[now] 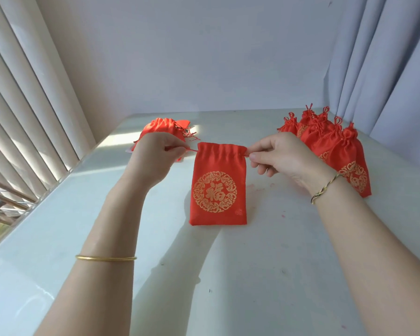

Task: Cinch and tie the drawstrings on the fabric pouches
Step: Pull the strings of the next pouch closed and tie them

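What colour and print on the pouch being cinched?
Red pouch with a gold circular emblem around a Chinese character; head view shows it best.

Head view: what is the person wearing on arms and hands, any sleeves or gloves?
No sleeves or gloves: both forearms are bare. A thin plain gold bangle circles the left forearm; a twisted gold-and-dark cord bracelet sits on the right wrist.

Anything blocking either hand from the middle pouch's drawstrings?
Nothing visible. The left hand and right hand each pinch the drawstrings at the pouch top. The tied pile and other pile lie farther back.
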A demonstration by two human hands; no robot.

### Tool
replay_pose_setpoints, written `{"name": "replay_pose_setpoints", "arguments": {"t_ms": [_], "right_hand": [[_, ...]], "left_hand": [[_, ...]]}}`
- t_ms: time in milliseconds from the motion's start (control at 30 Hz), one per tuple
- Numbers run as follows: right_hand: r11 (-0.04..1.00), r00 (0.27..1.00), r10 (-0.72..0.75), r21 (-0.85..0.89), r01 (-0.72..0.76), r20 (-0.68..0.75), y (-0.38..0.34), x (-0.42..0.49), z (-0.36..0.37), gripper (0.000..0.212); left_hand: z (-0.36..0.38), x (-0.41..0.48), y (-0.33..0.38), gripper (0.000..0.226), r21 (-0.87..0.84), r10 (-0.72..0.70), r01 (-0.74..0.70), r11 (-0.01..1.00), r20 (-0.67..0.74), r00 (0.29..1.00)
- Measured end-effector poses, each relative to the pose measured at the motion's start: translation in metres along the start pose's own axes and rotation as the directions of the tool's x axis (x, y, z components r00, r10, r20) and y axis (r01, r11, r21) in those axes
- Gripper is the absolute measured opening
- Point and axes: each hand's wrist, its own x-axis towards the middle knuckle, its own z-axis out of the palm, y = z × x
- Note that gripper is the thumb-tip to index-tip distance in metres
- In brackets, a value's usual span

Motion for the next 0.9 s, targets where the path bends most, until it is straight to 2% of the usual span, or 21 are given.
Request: {"name": "replay_pose_setpoints", "arguments": {"t_ms": [100, 233, 300, 467, 533, 600, 667, 700, 733, 767, 800, 833, 867, 900], "right_hand": [[0.992, 1.0, 0.014, -0.129, -0.016, -0.018, 0.003, 0.002, 0.001, 0.009], [0.993, 0.994, 0.014, -0.114, -0.026, -0.105, 0.005, 0.001, 0.0, 0.01], [0.998, 0.991, 0.025, -0.053, -0.032, -0.131, 0.004, 0.001, 0.001, 0.017], [0.966, 0.974, 0.147, 0.235, -0.104, -0.172, 0.002, 0.004, 0.006, 0.028], [0.946, 0.961, 0.184, 0.302, -0.115, -0.209, 0.003, 0.006, 0.005, 0.031], [0.93, 0.937, 0.211, 0.353, -0.104, -0.279, 0.005, 0.009, 0.002, 0.033], [0.927, 0.911, 0.221, 0.364, -0.085, -0.349, 0.005, 0.011, 0.001, 0.035], [0.926, 0.902, 0.227, 0.368, -0.083, -0.368, 0.005, 0.012, 0.001, 0.035], [0.922, 0.897, 0.236, 0.378, -0.085, -0.373, 0.004, 0.012, 0.001, 0.034], [0.917, 0.899, 0.243, 0.388, -0.091, -0.363, 0.002, 0.012, -0.001, 0.033], [0.913, 0.907, 0.247, 0.396, -0.1, -0.34, 0.0, 0.011, -0.002, 0.032], [0.911, 0.918, 0.246, 0.398, -0.11, -0.31, -0.002, 0.01, -0.004, 0.032], [0.91, 0.929, 0.241, 0.399, -0.115, -0.28, -0.005, 0.008, -0.006, 0.031], [0.907, 0.939, 0.229, 0.406, -0.112, -0.255, -0.009, 0.006, -0.006, 0.03]], "left_hand": [[-0.001, 0.0, 0.0, 0.013, 0.031, -0.014, 0.016, 0.999, -0.056, 0.998], [-0.003, 0.001, -0.002, 0.013, 0.041, -0.056, 0.063, 0.997, -0.144, 0.988], [-0.003, 0.001, -0.005, 0.016, 0.017, -0.091, 0.095, 0.995, -0.164, 0.982], [-0.002, 0.0, -0.009, 0.026, -0.13, -0.19, 0.172, 0.977, -0.145, 0.971], [-0.004, 0.0, -0.011, 0.034, -0.092, -0.227, 0.211, 0.973, -0.223, 0.948], [-0.007, 0.001, -0.014, 0.033, -0.049, -0.247, 0.246, 0.968, -0.356, 0.901], [-0.008, 0.001, -0.011, 0.031, -0.04, -0.241, 0.248, 0.968, -0.431, 0.87], [-0.008, 0.002, -0.008, 0.03, -0.084, -0.256, 0.245, 0.966, -0.441, 0.86], [-0.009, 0.003, -0.004, 0.027, -0.199, -0.304, 0.24, 0.95, -0.426, 0.852], [-0.01, 0.003, 0.003, 0.025, -0.38, -0.377, 0.231, 0.895, -0.373, 0.848], [-0.012, 0.004, 0.01, 0.026, -0.577, -0.433, 0.211, 0.789, -0.279, 0.857], [-0.015, 0.004, 0.016, 0.028, -0.75, -0.442, 0.189, 0.634, -0.151, 0.884], [-0.016, 0.003, 0.022, 0.032, -0.864, -0.396, 0.177, 0.471, -0.029, 0.918], [-0.017, 0.002, 0.027, 0.035, -0.913, -0.322, 0.183, 0.365, 0.06, 0.945]]}}
